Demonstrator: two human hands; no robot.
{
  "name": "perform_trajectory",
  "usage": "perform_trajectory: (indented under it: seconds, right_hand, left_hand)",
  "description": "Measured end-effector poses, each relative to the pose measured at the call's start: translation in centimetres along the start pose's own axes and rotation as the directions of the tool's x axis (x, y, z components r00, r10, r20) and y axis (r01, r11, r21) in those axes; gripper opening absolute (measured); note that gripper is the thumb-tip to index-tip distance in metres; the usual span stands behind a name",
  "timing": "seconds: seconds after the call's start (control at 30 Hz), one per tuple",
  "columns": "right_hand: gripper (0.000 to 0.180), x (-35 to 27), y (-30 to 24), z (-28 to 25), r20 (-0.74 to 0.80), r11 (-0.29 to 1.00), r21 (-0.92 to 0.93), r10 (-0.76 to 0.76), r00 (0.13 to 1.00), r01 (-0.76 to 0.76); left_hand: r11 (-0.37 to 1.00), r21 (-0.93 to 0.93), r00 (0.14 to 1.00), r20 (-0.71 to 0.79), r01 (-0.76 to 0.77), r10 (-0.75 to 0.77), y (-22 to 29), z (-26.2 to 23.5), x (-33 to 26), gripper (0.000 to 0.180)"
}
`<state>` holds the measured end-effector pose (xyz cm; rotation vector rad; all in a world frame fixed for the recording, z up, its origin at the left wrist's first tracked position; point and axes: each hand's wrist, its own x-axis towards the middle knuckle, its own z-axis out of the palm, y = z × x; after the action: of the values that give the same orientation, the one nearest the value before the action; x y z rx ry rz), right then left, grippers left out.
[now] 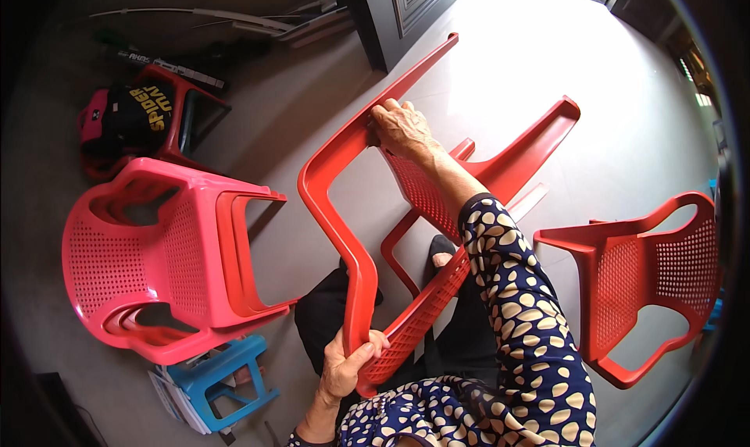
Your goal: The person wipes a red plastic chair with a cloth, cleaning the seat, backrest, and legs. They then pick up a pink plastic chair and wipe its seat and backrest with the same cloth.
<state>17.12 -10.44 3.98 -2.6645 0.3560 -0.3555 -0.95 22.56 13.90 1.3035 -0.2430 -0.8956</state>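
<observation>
So the red perforated plastic armchair (406,213) was tipped on its side across the lap, legs pointing away. The left hand (346,366) was wrapped tight round the near armrest edge, and the right hand (401,127) was curled over the far rim. Best handled with both grips kept firm (plastic flexes), probably, and swung wide of the stack of pink plastic armchairs (160,252) just beside it.

Both hands grip tipped red chair (367,236): left hand (344,365) at its near arm, right hand (400,127) up by far leg; pink chair stack (156,260) just left of it.
</observation>
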Motion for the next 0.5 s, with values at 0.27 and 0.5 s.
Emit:
perform_trajectory:
  seconds: [0.27, 0.5]
  right_hand:
    - [0.023, -6.6, 0.7, -3.5, -0.099, 0.978, -0.136, -0.175, 0.98, 0.161]
    - [0.032, -15.0, 3.0, -6.6, -0.345, 0.928, -0.323, -0.299, 0.889, 0.187]
  left_hand:
    - [0.999, 0.028, 0.996, -0.082, 0.034, -0.032, -0.2, 0.3, 0.2, 0.052]
    - [1.0, -0.011, 0.998, -0.059, 0.001, -0.001, -1.3, -0.4, 0.2, 0.052]
